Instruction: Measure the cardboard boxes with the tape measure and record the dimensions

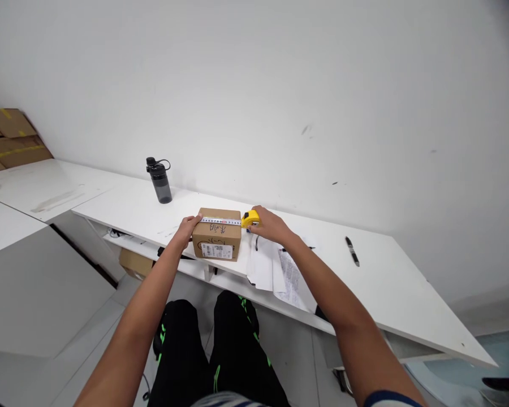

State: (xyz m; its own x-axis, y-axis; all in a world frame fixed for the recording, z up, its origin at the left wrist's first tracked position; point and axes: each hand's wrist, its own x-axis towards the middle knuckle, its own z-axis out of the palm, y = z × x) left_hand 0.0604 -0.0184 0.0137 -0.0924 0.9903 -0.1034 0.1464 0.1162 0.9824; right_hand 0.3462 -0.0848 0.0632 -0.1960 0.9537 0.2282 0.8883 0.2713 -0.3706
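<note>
A brown cardboard box (pixel 233 243) with handwriting on top and a white label on its front stands on the white desk. The blade (pixel 212 220) of a yellow tape measure (pixel 250 217) lies across the box top from left to right. My left hand (pixel 187 232) is closed at the box's left edge, its fingertips pressing the blade's end there. At the right edge, my right hand (pixel 272 225) grips the tape measure's case. The palm side of both hands is hidden.
A dark water bottle (pixel 160 183) stands behind the box to the left. Papers (pixel 267 268) lie on the desk (pixel 373 282) below my right forearm, with a pen (pixel 352 251) farther right. Cardboard boxes (pixel 17 135) are stacked at the far left. An open shelf runs beneath the desktop.
</note>
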